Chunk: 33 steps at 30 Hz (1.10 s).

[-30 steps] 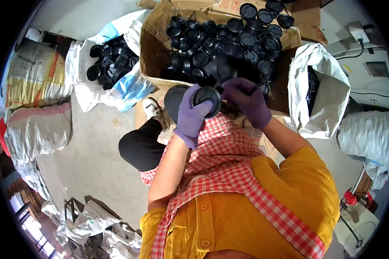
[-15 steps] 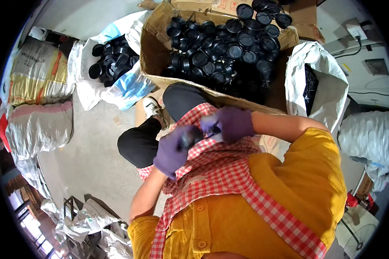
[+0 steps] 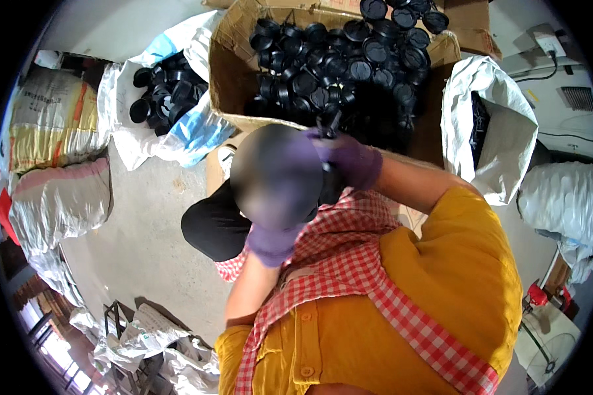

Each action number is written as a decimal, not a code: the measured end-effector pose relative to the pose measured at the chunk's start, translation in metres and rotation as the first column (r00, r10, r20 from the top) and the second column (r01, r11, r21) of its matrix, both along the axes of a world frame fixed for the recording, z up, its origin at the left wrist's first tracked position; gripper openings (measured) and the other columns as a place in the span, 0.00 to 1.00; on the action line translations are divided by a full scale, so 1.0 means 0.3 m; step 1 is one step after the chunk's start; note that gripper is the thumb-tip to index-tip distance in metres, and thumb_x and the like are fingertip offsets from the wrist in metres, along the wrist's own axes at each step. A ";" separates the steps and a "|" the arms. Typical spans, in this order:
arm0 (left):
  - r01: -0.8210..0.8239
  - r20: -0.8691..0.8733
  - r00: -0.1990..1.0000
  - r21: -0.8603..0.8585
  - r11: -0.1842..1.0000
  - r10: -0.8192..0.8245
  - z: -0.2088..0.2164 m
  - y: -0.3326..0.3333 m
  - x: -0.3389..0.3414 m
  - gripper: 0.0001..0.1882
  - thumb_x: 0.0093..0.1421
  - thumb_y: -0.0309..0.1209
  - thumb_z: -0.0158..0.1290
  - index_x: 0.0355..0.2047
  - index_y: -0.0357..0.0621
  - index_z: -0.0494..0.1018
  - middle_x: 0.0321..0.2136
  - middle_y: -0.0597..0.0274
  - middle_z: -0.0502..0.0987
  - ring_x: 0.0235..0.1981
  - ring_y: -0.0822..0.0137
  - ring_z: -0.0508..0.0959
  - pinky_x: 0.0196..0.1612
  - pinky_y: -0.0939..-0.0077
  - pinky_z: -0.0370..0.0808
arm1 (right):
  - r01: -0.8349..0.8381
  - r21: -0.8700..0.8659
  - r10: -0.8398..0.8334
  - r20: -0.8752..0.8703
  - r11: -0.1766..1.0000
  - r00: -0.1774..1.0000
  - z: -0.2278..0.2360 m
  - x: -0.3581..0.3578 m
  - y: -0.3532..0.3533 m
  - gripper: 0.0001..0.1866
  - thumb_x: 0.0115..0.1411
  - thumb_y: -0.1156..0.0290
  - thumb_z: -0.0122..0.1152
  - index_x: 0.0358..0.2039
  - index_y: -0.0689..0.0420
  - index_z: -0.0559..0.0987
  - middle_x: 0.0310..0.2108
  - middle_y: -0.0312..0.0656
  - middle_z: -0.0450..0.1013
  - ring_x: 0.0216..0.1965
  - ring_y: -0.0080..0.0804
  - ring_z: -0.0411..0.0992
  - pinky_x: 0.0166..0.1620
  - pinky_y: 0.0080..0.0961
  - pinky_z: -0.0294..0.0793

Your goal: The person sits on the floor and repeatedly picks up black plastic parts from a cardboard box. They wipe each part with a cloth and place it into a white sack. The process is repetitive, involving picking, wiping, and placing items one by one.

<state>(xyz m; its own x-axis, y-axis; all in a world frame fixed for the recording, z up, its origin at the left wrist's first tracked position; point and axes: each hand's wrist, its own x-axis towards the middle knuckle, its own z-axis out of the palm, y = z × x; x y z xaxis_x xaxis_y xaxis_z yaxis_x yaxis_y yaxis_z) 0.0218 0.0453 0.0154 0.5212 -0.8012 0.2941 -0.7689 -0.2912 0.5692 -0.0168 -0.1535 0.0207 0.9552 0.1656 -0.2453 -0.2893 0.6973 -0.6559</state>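
Observation:
My left hand point(image 3: 273, 245), in a purple glove, is raised over my lap. A round blurred patch covers its fingers and whatever is at them. Beside it, my right hand point(image 3: 357, 162), also gloved in purple, is closed on a black plastic part point(image 3: 331, 125), whose narrow end sticks up past the fingers. More black shows below that hand, at the edge of the blur; its shape is unclear. Just beyond both hands stands a cardboard box point(image 3: 225, 82) heaped with round black plastic caps point(image 3: 359, 68).
Left of the box, a white sack point(image 3: 130, 141) holds more black round parts. An open white sack point(image 3: 504, 141) with dark contents stands to its right. Full sacks point(image 3: 62, 204) line the left side. A power plug point(image 3: 548, 45) with a cable is on the right wall.
Both hands have risen and moved away from me, toward the box. The blurred patch now hides the left fingers, which earlier held a round black part. A black end now shows above my right hand.

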 end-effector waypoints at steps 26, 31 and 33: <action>-0.515 -0.374 0.771 0.108 0.850 0.515 0.000 0.005 0.362 0.31 0.52 0.31 0.58 0.57 0.48 0.64 0.61 0.49 0.57 0.62 0.57 0.58 0.59 0.60 0.60 | -0.506 -0.737 -0.150 -0.496 -0.447 0.855 -0.928 0.111 -0.589 0.15 0.59 0.65 0.47 0.45 0.51 0.75 0.46 0.50 0.71 0.47 0.48 0.70 0.50 0.41 0.69; -0.249 -0.170 0.940 0.253 0.935 0.296 -0.084 -0.010 0.290 0.27 0.54 0.33 0.56 0.54 0.40 0.65 0.53 0.54 0.69 0.55 0.58 0.68 0.55 0.70 0.66 | -0.278 -0.890 -0.265 -0.187 -0.362 0.946 -0.774 0.061 -0.600 0.15 0.59 0.60 0.49 0.40 0.55 0.75 0.38 0.48 0.75 0.40 0.46 0.73 0.43 0.41 0.71; -0.077 0.002 0.997 0.213 0.974 0.079 -0.169 -0.030 0.267 0.29 0.53 0.33 0.56 0.55 0.39 0.62 0.53 0.53 0.67 0.55 0.58 0.67 0.55 0.69 0.66 | -0.088 -0.944 -0.341 0.027 -0.318 0.940 -0.554 0.035 -0.506 0.15 0.59 0.59 0.51 0.38 0.57 0.75 0.32 0.46 0.76 0.34 0.42 0.75 0.38 0.38 0.72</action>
